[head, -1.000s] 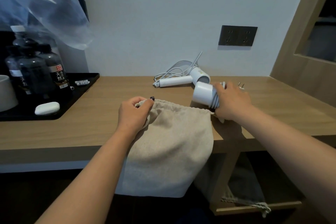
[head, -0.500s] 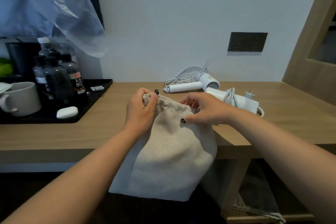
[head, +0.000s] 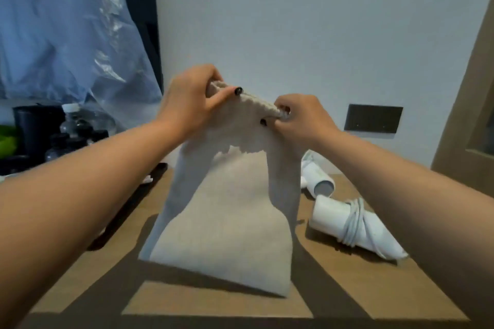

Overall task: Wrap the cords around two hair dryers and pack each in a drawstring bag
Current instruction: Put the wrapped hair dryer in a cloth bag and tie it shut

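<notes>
Both hands, left hand (head: 191,100) and right hand (head: 302,117), are pinching the drawstring bag (head: 227,224) mouth, opening it; the cord-wrapped hair dryer (head: 350,227) below the right hand likely goes in next.

coarse matt cloth bag (head: 224,238), smooth white plastic dryer (head: 331,218), wood-grain tabletop (head: 347,294).

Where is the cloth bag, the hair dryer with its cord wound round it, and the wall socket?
drawstring bag (head: 227,235), head view, front cloth panel.
wrapped hair dryer (head: 331,215), head view, white barrel beside the coiled cord.
wall socket (head: 373,118), head view, middle of the dark plate.
</notes>
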Demonstrator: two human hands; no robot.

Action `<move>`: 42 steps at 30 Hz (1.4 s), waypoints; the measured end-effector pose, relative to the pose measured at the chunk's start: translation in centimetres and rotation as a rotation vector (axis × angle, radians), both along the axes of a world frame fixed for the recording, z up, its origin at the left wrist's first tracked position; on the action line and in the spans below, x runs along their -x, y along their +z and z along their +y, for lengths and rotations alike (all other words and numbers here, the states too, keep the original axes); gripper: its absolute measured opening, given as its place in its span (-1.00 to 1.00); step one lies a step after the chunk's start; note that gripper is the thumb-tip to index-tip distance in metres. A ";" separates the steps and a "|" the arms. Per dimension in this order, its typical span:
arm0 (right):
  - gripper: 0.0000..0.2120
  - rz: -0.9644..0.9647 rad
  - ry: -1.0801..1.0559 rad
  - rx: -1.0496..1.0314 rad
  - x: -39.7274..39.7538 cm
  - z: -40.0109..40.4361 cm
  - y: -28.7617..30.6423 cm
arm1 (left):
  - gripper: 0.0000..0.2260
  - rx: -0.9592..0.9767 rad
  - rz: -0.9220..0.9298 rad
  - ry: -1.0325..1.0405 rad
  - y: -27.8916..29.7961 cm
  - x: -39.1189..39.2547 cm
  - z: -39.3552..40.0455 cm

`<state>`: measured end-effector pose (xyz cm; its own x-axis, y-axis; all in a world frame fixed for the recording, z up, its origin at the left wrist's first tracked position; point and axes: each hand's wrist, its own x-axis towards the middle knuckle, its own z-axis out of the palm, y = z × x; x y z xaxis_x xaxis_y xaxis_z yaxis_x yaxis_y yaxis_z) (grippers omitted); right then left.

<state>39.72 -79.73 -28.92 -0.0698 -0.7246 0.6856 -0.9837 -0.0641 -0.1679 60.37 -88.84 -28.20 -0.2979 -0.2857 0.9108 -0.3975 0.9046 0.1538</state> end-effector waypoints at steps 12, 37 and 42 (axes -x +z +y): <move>-0.85 0.148 0.258 0.129 -3.1 2.6 -1.9 | -0.76 0.169 -0.029 0.057 -3.5 -5.1 2.7; -0.55 -0.026 0.057 -0.543 -2.6 1.1 -20.4 | -0.60 -0.692 -0.637 0.077 -21.6 -1.0 3.2; -0.56 -0.087 0.059 -0.500 -1.6 -1.1 -20.6 | -0.50 -0.746 -0.485 0.095 -21.2 -0.3 1.7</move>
